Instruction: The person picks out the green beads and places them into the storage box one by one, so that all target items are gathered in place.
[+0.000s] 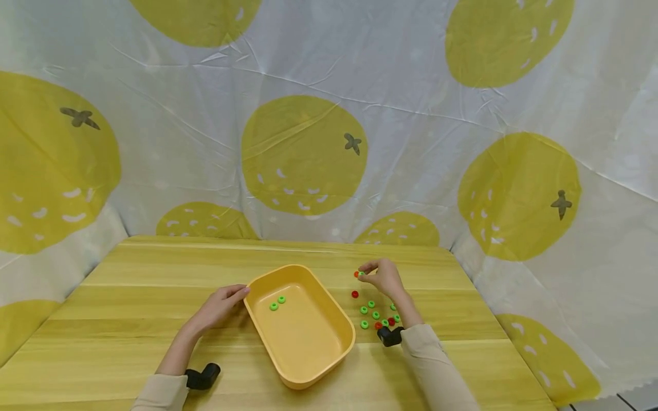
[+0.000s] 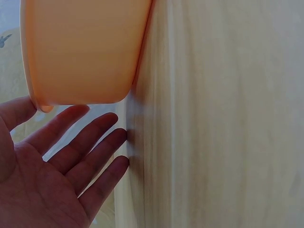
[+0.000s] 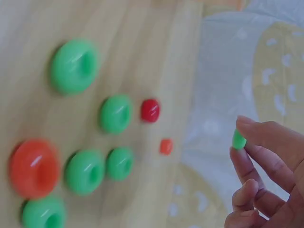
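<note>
A yellow-orange plastic tray (image 1: 321,297) stands on the table, with two green ring-shaped beads (image 1: 277,303) inside. My left hand (image 1: 220,308) holds its left corner; in the left wrist view the thumb lies at the rim, the index fingertip is against the outer wall, and the other fingers spread out below. To the tray's right, my right hand (image 1: 384,278) pinches a green bead (image 3: 239,139) between thumb and index finger, above the table. In the right wrist view a small orange bead (image 3: 166,146) and a red bead (image 3: 150,110) lie beyond the other beads.
Several loose green beads (image 1: 376,315) and a few red or orange ones (image 1: 378,326) lie right of the tray, beneath my right forearm. The wooden table (image 1: 154,268) ends at a hanging cloth (image 1: 411,160) printed with yellow fruit. Each wrist carries a black camera mount (image 1: 203,377).
</note>
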A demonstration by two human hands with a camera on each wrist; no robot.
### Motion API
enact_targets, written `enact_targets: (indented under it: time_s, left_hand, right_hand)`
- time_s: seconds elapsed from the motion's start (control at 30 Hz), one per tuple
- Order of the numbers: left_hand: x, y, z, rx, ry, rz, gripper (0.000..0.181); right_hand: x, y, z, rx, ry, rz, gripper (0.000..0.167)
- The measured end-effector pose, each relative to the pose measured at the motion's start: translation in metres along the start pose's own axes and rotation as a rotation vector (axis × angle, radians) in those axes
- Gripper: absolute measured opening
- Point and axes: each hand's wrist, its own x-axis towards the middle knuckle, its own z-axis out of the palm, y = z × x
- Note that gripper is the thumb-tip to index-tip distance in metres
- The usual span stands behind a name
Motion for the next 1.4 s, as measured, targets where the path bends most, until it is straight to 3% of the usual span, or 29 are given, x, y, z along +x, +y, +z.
enact_targets:
  time_s: [0.17,0.5,0.63,0.87,1.13,1.4]
  left_hand:
    - [0.000,0.000,0.000,0.003,0.000,-0.005,0.057]
    - [0.002,-0.001,-0.002,0.012,0.011,0.028,0.053]
    - [0.001,-0.001,-0.003,0.009,0.012,0.032,0.053]
    - [0.000,0.001,-0.004,0.008,0.008,0.024,0.053]
    - [0.002,0.001,-0.004,-0.013,-0.016,0.030,0.054]
    - [0.001,0.000,-0.001,-0.027,-0.028,0.009,0.056]
  right_hand:
    - [0.009,-0.028,0.006,0.030,-0.015,-0.042,0.015]
    - [0.017,-0.083,0.026,0.039,-0.071,-0.206,0.012]
    - [0.018,-0.101,0.040,0.019,-0.106,-0.272,0.013]
    - [0.016,-0.132,0.076,-0.076,-0.201,-0.297,0.017]
    - [0.012,-0.146,0.109,-0.151,-0.282,-0.310,0.009]
    - [0.005,-0.143,0.137,-0.273,-0.329,-0.291,0.009]
